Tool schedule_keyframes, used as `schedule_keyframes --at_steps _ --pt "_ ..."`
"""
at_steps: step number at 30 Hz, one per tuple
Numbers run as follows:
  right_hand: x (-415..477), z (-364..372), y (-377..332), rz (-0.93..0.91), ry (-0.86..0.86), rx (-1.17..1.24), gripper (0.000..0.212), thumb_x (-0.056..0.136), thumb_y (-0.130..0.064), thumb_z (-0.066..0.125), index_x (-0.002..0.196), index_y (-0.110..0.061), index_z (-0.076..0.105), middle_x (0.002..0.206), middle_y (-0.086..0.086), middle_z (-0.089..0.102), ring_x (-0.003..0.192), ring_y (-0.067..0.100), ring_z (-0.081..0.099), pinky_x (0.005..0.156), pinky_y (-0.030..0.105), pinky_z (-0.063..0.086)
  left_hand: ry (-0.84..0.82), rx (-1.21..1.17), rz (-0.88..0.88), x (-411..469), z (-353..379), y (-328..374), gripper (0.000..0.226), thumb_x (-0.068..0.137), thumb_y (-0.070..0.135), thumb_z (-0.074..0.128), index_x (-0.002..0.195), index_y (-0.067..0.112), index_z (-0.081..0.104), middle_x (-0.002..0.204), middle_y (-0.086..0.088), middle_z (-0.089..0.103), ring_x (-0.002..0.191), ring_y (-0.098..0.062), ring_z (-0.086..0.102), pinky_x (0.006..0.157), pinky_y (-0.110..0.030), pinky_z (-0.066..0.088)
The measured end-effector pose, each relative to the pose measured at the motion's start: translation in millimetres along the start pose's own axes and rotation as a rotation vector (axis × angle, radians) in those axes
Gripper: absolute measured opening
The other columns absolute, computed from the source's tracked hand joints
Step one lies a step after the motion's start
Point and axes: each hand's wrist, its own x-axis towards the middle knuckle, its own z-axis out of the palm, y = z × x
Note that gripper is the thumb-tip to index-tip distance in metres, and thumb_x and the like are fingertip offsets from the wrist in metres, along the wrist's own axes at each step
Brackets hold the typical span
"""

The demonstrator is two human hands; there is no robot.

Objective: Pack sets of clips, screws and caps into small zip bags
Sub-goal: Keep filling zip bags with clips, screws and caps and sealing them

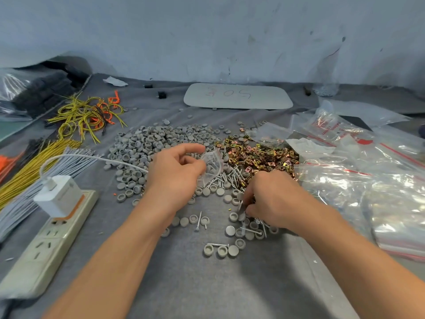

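My left hand (pixel 176 171) pinches a small clear zip bag (pixel 212 166) with some screws inside, held just above the cloth between the piles. My right hand (pixel 270 199) is curled down over loose screws and caps, its fingertips gripping screws (pixel 241 207) near the cloth. A broad heap of grey round caps (pixel 147 143) lies behind my left hand. Gold-coloured metal clips (pixel 259 155) form a pile behind my right hand. Silver screws (pixel 230 176) lie scattered between the two piles. More loose caps (pixel 222 249) and screws sit in front of my hands.
A white power strip (pixel 46 245) with a charger (pixel 57 194) lies front left. Yellow, grey and orange cable ties (pixel 34 171) lie at the left. Clear zip bags (pixel 368 180) are heaped at the right. A white board (pixel 236 96) rests by the wall.
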Motion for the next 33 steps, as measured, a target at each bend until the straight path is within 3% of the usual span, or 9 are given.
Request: schedule_keyframes --at_steps 5,7,9,12,16,21,24,28,33 --pt "-3.0 2.9 -10.8 0.061 0.022 -0.097 0.033 0.088 -0.020 0.064 0.065 -0.022 0.041 0.061 -0.004 0.042 0.055 0.017 0.033 0.091 0.040 0.042 0.002 0.017 0.015 -0.4 -1.6 -2.6 0.029 0.091 0.012 0.071 0.102 0.038 0.074 0.064 0.010 0.069 0.059 -0.010 0.059 0.065 -0.036 0.053" --pt "-3.9 4.5 -10.3 0.080 0.075 -0.068 0.029 0.090 -0.018 0.062 0.067 -0.021 0.046 0.061 -0.004 0.045 0.053 0.015 0.035 0.080 0.036 0.038 -0.003 0.023 0.018 -0.3 -1.9 -3.4 0.029 0.091 0.012 0.071 0.103 0.038 0.074 0.065 0.010 0.070 0.059 -0.010 0.059 0.065 -0.037 0.053" --pt "-3.0 6.3 -4.8 0.102 0.123 0.037 0.020 0.094 -0.020 0.062 0.074 -0.020 0.064 0.063 -0.003 0.059 0.056 0.016 0.050 0.072 0.031 0.044 -0.005 0.029 0.020 -0.2 -1.8 -4.3 0.029 0.091 0.013 0.071 0.103 0.039 0.073 0.067 0.008 0.071 0.060 -0.011 0.060 0.066 -0.037 0.054" --pt "-1.8 4.9 4.7 0.171 0.189 0.570 0.021 0.099 -0.023 0.065 0.084 -0.022 0.079 0.061 -0.006 0.070 0.048 0.005 0.057 0.051 0.019 0.048 -0.006 0.021 0.019 1.0 -0.9 -4.7 0.031 0.090 0.010 0.071 0.101 0.039 0.073 0.067 0.008 0.071 0.060 -0.012 0.059 0.064 -0.034 0.053" --pt "-7.8 -7.5 11.3 0.105 0.095 1.344 0.024 0.098 -0.005 0.065 0.081 -0.011 0.081 0.074 0.011 0.075 0.059 0.016 0.063 0.052 0.021 0.049 -0.040 0.010 0.015 -0.4 2.2 -5.3 0.035 0.089 0.005 0.069 0.103 0.037 0.073 0.063 0.010 0.067 0.053 -0.008 0.052 0.053 -0.025 0.045" --pt "-7.7 -12.3 6.8 0.051 -0.006 1.637 0.011 0.095 -0.004 0.067 0.091 -0.004 0.077 0.080 0.015 0.076 0.062 0.015 0.071 0.054 0.020 0.055 -0.069 -0.003 0.056 -5.3 5.0 -4.3 0.038 0.088 0.005 0.068 0.104 0.039 0.073 0.064 0.008 0.067 0.055 -0.007 0.055 0.052 -0.018 0.047" --pt "-3.2 -9.2 2.9 0.044 -0.006 1.695 0.007 0.094 -0.001 0.067 0.096 -0.001 0.074 0.082 0.017 0.076 0.064 0.017 0.072 0.055 0.020 0.056 -0.099 -0.037 0.095 -7.0 6.9 -1.7 0.040 0.089 0.003 0.067 0.105 0.039 0.073 0.067 0.006 0.067 0.061 -0.010 0.058 0.057 -0.021 0.049" --pt "0.5 -7.6 -5.1 0.029 0.013 1.650 0.023 0.089 0.006 0.071 0.081 -0.013 0.082 0.084 0.019 0.077 0.064 0.019 0.070 0.054 0.020 0.054 -0.158 -0.101 0.133 -10.7 7.9 0.7 0.046 0.092 0.000 0.065 0.109 0.042 0.073 0.071 0.007 0.065 0.068 -0.016 0.057 0.069 -0.035 0.049" --pt "4.1 -7.8 -19.0 0.034 0.332 0.919 0.007 0.077 -0.026 0.084 0.072 -0.028 0.080 0.061 -0.011 0.073 0.050 0.002 0.065 0.047 0.011 0.044 -0.236 -0.131 0.189 -12.5 6.0 4.0 0.050 0.095 0.001 0.060 0.115 0.045 0.071 0.074 0.009 0.060 0.073 -0.018 0.055 0.073 -0.031 0.050"
